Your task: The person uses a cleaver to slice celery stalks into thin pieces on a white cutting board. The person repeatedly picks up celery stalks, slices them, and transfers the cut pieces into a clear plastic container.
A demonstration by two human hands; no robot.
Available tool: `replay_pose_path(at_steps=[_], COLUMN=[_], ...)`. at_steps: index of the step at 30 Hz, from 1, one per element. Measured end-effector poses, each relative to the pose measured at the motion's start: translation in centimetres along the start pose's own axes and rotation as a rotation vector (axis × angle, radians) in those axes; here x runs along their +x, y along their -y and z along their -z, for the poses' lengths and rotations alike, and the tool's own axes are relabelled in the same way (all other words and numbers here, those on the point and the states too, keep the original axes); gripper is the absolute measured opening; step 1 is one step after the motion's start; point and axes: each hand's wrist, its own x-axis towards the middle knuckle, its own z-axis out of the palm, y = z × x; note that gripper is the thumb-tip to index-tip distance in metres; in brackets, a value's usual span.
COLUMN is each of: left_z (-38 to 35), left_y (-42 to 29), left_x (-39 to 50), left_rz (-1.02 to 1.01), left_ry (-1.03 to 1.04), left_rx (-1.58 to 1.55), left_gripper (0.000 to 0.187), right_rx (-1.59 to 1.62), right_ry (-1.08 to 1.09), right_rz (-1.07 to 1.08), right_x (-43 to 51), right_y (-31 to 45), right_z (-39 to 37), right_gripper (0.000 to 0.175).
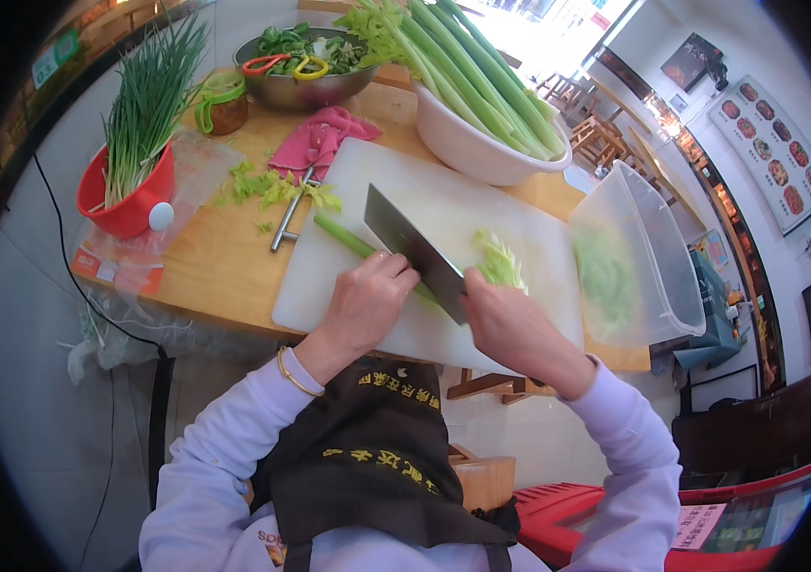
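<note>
A celery stalk lies slantwise on the white cutting board, with my left hand pressing it down, fingers curled close to the blade. My right hand grips the handle of a cleaver, whose wide blade stands across the stalk beside my left fingertips. The handle is mostly hidden in my palm. A small heap of sliced celery rests on the board right of the blade. Beyond the board, a white basin holds long celery stalks.
Right of the board stands a clear plastic bin with green pieces. At left are a red pot of green stalks, a lidded jar, celery leaves, a metal peeler-like tool and a pink cloth. Scissors lie on a colander.
</note>
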Motion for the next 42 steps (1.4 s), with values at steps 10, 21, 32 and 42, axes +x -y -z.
replay_pose_path(at_steps=[10,21,32,42], left_z=[-0.1,0.4,0.1,0.8], left_y=[0.3,1.0,0.3,1.2], left_x=[0.0,0.2,-0.3,0.0], left_rz=[-0.028,-0.036,-0.003,-0.026], left_ry=[-0.04,-0.034,-0.044,-0.022], left_rx=[-0.02,0.022,0.024,0.03], left_gripper=[0.01,0.007,0.006,0.009], right_rx=[-0.038,0.007,-0.011,0.119], right_ry=[-0.022,-0.093,0.03,-0.011], right_rz=[0.092,0.058,0.025,0.024], right_x=[1.0,2.5,-0.2,3.8], right_y=[0.3,-0.3,0.6,0.5], right_z=[2.4,-1.2,1.9,0.5], right_gripper=[0.019,0.019,0.018,0.02])
